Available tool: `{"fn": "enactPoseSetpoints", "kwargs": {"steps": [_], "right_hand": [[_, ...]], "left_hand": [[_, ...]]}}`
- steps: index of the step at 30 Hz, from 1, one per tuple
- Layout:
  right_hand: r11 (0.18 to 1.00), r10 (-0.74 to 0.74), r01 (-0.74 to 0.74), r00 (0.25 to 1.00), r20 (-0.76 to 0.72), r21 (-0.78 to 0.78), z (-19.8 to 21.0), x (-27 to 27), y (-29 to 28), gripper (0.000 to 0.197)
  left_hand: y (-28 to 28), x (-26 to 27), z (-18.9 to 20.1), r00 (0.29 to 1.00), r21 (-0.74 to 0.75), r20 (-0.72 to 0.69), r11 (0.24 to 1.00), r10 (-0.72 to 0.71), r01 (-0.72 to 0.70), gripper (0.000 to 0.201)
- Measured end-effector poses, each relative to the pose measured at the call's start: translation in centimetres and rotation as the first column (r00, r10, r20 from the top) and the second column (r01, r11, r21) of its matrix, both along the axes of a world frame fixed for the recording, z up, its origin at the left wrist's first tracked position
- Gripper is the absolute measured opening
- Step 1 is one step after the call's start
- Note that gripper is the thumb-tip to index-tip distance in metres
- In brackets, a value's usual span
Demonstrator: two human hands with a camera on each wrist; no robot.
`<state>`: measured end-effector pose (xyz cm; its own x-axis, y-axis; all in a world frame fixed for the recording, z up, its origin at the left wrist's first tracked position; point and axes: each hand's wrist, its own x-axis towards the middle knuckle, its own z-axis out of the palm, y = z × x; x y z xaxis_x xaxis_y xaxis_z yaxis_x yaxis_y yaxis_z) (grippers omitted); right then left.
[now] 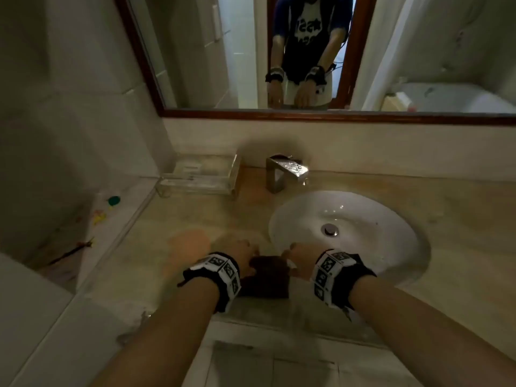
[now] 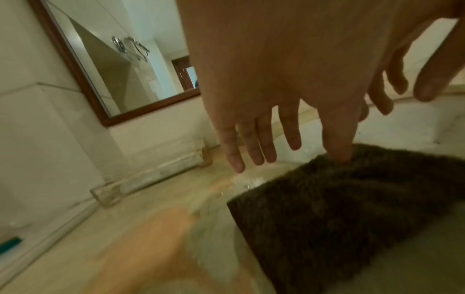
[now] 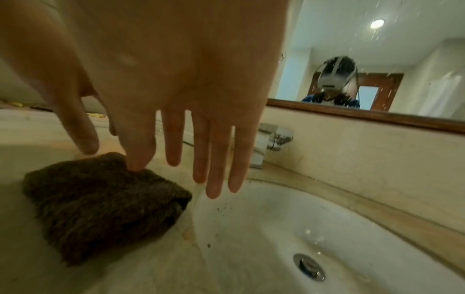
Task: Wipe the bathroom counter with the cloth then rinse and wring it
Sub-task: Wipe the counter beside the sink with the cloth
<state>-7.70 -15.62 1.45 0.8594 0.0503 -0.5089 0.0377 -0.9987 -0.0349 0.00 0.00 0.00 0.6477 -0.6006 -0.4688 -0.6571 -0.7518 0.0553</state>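
A folded dark brown cloth [image 1: 268, 277] [image 2: 352, 208] [image 3: 100, 202] lies on the beige counter [image 1: 460, 233], just left of the white sink [image 1: 363, 213]. My left hand [image 1: 247, 254] [image 2: 289, 123] hovers over the cloth's left far corner with straight fingers, and its thumb tip [image 2: 338, 153] touches the far edge. My right hand [image 1: 296, 258] [image 3: 176, 119] is over the right far corner, fingers straight. Its index fingertip [image 3: 135, 163] presses the cloth's top and the thumb hangs just above the far edge. Neither hand grips the cloth.
A chrome faucet [image 1: 287, 170] [image 3: 274, 137] stands behind the sink basin [image 3: 276, 228], whose drain plug [image 1: 330, 229] is down. A clear tray [image 1: 201, 177] [image 2: 151, 175] sits at the back left. Small coloured bits [image 1: 113, 201] lie on the left ledge. A framed mirror [image 1: 307, 113] spans the wall.
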Motion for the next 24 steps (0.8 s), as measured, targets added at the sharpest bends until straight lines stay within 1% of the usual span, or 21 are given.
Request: {"fn": "enactPoseSetpoints", "kwargs": {"steps": [2,4,8,10,12,13,14,17,18,20,22,23,24], "right_hand": [[0.998,-0.062,0.063,0.997,-0.047,0.022,-1.2,0.9,0.1,0.049],[0.994,-0.096,0.1,0.992,-0.081,0.044,-2.1,1.2,0.4,0.054],[0.997,-0.074,0.075,0.987,-0.14,0.006,-3.7,2.1,1.4,0.057],[0.997,-0.078,0.08,0.986,-0.146,0.009,-4.5,2.3,2.1,0.065],[0.991,-0.119,0.127,0.982,-0.148,0.041,-4.8,2.6,2.6,0.074],[0.985,-0.154,0.165,0.976,-0.155,0.055,-4.8,2.8,2.8,0.073],[0.977,-0.186,0.2,0.97,-0.158,0.078,-4.9,3.1,2.9,0.067],[0.948,-0.267,0.289,0.95,-0.163,0.133,-4.4,3.9,2.9,0.037],[0.929,-0.309,0.334,0.938,-0.16,0.162,-4.1,4.2,2.8,0.031],[0.864,-0.389,0.426,0.903,-0.183,0.269,-3.3,5.1,2.9,0.025],[0.821,-0.424,0.472,0.881,-0.21,0.322,-2.4,6.3,3.2,0.025],[0.8,-0.439,0.491,0.871,-0.222,0.345,-1.9,6.9,3.4,0.028],[0.774,-0.461,0.515,0.857,-0.228,0.369,-1.5,7.5,3.7,0.036]], "left_hand": [[0.0,0.1,-1.1,0.999,0.029,-0.043,0.999,0.032,-0.03,0.061],[0.4,0.0,-2.6,0.997,0.055,-0.044,0.996,0.07,-0.068,0.07],[0.3,0.3,-4.1,0.997,0.188,-0.041,0.981,0.061,-0.052,0.08],[0.3,0.5,-4.6,0.997,0.197,-0.04,0.979,0.067,-0.058,0.082],[0.3,0.6,-4.7,0.996,0.164,-0.044,0.984,0.078,-0.069,0.08],[0.4,0.6,-4.9,0.995,0.134,-0.06,0.988,0.086,-0.077,0.078],[0.5,0.6,-4.9,0.99,0.094,-0.095,0.991,0.103,-0.094,0.075],[1.2,0.7,-4.8,0.963,-0.044,-0.216,0.983,0.163,-0.177,0.061],[1.6,0.9,-4.6,0.949,-0.075,-0.253,0.974,0.189,-0.214,0.057],[2.6,1.3,-4.2,0.927,-0.124,-0.302,0.955,0.222,-0.27,0.051],[3.6,2.1,-3.6,0.888,-0.176,-0.374,0.92,0.267,-0.35,0.046],[4.2,2.6,-2.9,0.873,-0.215,-0.405,0.9,0.272,-0.379,0.045],[4.8,3.3,-2.0,0.866,-0.211,-0.414,0.896,0.279,-0.389,0.046]]}}
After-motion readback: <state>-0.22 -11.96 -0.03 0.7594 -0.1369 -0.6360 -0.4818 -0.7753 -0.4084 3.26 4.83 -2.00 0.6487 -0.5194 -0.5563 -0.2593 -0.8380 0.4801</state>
